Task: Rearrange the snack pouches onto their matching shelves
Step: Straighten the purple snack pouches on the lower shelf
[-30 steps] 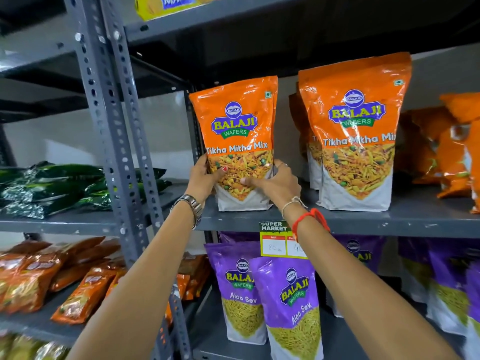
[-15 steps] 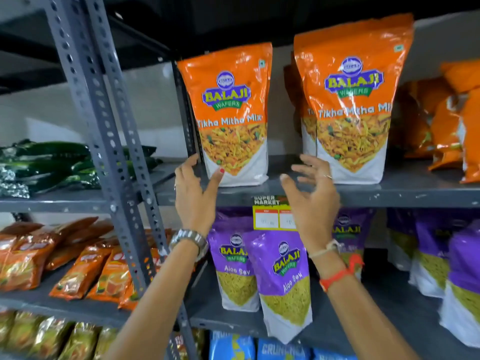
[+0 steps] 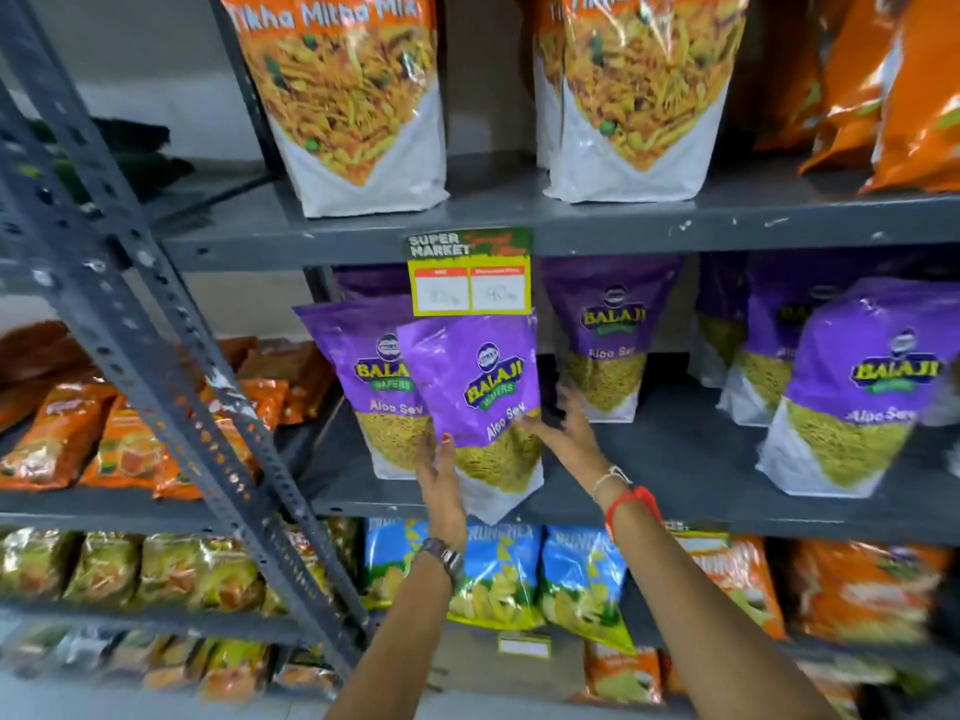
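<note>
Left hand (image 3: 441, 480) around tilted purple Aloo Sev pouch (image 3: 478, 387), right hand (image 3: 566, 433) open-fingered against it.

A yellow and green price label (image 3: 469, 272) printed "SUPER MARKET" hangs from the front edge of a grey shelf (image 3: 675, 228); its two white boxes hold handwriting too blurred to read. A grey slotted steel upright (image 3: 156, 324) crosses the left foreground at a slant. Behind it is a pale wall (image 3: 130, 54). On the neighbouring rack (image 3: 78, 504) to the left, small orange packets (image 3: 67, 433) lie flat, with yellow-green packets (image 3: 156, 569) one level below. A smaller yellow label (image 3: 523, 646) sits low in the centre.
</note>
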The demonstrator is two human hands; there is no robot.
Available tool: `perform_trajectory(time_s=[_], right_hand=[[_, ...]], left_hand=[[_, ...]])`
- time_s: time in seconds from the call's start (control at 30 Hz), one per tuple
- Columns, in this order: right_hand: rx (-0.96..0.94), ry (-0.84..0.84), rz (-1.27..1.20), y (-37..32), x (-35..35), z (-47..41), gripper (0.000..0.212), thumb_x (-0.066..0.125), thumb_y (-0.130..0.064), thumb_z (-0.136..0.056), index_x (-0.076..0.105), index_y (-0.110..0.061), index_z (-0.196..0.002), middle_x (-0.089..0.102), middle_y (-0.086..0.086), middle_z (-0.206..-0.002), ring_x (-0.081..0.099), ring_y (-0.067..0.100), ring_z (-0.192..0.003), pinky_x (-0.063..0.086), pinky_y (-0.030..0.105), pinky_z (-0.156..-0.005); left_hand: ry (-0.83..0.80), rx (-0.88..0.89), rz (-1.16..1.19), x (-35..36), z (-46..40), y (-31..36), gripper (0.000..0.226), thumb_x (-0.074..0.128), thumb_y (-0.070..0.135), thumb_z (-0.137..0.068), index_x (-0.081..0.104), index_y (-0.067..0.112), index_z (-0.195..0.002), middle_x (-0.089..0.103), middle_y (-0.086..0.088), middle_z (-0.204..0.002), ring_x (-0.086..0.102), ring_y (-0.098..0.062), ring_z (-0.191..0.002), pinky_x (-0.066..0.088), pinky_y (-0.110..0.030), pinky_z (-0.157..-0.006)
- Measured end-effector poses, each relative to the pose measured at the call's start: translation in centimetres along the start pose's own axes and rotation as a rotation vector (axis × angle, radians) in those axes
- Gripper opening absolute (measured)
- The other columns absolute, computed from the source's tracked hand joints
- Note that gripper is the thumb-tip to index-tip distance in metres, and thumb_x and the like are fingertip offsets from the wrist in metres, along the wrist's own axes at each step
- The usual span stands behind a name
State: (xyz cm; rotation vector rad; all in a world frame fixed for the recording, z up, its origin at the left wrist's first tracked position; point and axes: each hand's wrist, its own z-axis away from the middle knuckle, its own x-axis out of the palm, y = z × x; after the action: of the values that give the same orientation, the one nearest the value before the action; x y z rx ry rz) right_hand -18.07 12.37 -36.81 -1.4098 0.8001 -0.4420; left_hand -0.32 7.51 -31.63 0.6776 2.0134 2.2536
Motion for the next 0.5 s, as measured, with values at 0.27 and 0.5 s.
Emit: perform_trajectory(time_s=[0.27,0.5], right_hand=[[0.218,-0.227,-0.135,-4.6,0.0,2.7,0.056,0.067,-0.028,-0.086,0.042,-0.020,-0.134,0.058,-0.004,-0.121,0.057,0.001,-0.092,0.050,0.023,-0.057],[0.132,-0.106,-0.118,-3.7,-0.2,3.2,0.042,0.082,-0.048,-0.060,0.061,-0.033,-0.094,0.072,-0.005,-0.105,0.066,0.010,-0.097,0.058,0.046,-0.081]], left_hand=[[-0.121,-0.039,-0.090,-0.1,-0.8,-2.6,0.060,0.042,0.027,-0.093,0.014,0.022,-0.146,0.021,-0.002,-0.156,0.025,-0.021,-0.141,0.023,-0.046,-0.116],[-0.128,-0.049,-0.081,0.0,-1.0,-2.4,0.051,0.040,0.032,-0.094,0.024,0.029,-0.142,0.034,-0.002,-0.150,0.040,-0.021,-0.131,0.032,-0.050,-0.111]])
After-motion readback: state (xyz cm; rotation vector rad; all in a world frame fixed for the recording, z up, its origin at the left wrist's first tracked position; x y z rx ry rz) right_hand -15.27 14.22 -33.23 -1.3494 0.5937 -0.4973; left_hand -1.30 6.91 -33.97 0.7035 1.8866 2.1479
